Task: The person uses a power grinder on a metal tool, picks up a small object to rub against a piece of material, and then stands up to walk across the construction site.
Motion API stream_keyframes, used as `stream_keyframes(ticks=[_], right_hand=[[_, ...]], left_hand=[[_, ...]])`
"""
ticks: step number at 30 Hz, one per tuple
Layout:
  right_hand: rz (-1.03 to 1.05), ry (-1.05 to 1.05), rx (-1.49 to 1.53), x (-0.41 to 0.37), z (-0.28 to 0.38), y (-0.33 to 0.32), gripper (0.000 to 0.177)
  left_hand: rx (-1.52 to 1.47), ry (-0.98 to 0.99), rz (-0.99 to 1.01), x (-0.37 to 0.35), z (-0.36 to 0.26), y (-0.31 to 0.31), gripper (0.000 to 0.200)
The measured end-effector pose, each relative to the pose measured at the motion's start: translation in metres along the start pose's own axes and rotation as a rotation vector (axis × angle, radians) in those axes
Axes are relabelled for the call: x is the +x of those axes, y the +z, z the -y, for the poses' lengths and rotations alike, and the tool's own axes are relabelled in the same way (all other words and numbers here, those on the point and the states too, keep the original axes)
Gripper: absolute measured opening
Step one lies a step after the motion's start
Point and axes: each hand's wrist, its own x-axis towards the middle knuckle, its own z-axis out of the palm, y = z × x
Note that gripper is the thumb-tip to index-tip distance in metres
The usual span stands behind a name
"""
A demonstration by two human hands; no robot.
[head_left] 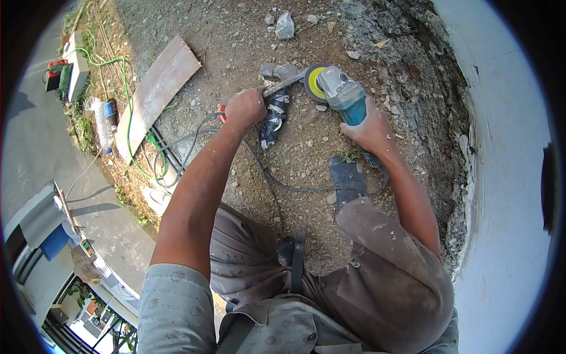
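Observation:
My right hand [373, 131] is wrapped around the teal body of an angle grinder [348, 94]. Its yellow-centred disc [316, 82] faces left. My left hand [246, 107] is closed around a narrow metal bar [284, 85], which points up and right; its tip meets or nearly meets the disc's edge. Something red [222, 113] shows on the other side of this fist, perhaps the bar's end. Beneath the bar lies a dark, dusty bundle [273, 118] with pale scraps, beside a grey stone [278, 72]. A grey cable [295, 189] loops over the ground below my hands.
A curved board [156, 94] lies at the left, near a green cord [125, 76], a plastic bottle [101, 124] and a can [111, 110]. Red and green equipment [57, 76] stands farther off. A white wall [501, 177] bounds the right; a pale rock [285, 26] lies ahead.

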Motion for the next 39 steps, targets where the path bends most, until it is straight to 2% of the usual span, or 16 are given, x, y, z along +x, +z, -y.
stream_keyframes(ticks=[5, 8, 14, 17, 20, 26, 29, 38, 39], right_hand=[[-0.012, -0.011, 0.015, -0.002, -0.006, 0.006, 0.092], [-0.079, -0.06, -0.008, -0.008, -0.002, 0.004, 0.08], [-0.112, -0.037, -0.025, -0.003, -0.015, 0.01, 0.08], [-0.075, -0.014, -0.016, -0.006, -0.002, 0.001, 0.079], [0.005, -0.017, 0.016, -0.003, 0.0, 0.0, 0.096], [-0.003, 0.018, 0.011, -0.005, -0.003, 0.004, 0.091], [-0.081, -0.059, 0.002, -0.008, -0.008, 0.008, 0.08], [-0.088, -0.063, 0.012, -0.007, -0.011, 0.009, 0.074], [-0.058, -0.041, 0.016, -0.007, -0.009, 0.008, 0.08]], left_hand=[[0.003, -0.025, 0.021, -0.002, -0.003, -0.002, 0.042], [0.008, -0.013, 0.011, -0.002, -0.003, -0.003, 0.042], [0.026, 0.011, -0.014, -0.002, -0.001, 0.001, 0.043], [0.016, 0.013, -0.027, -0.001, 0.001, 0.004, 0.043], [0.02, 0.02, -0.021, -0.001, 0.0, 0.002, 0.043], [-0.025, 0.053, -0.063, 0.0, 0.004, 0.007, 0.041], [-0.023, 0.046, -0.065, -0.001, 0.002, 0.005, 0.04], [0.031, 0.007, -0.02, 0.001, 0.003, 0.007, 0.049], [0.03, 0.008, -0.022, 0.0, 0.002, 0.006, 0.049]])
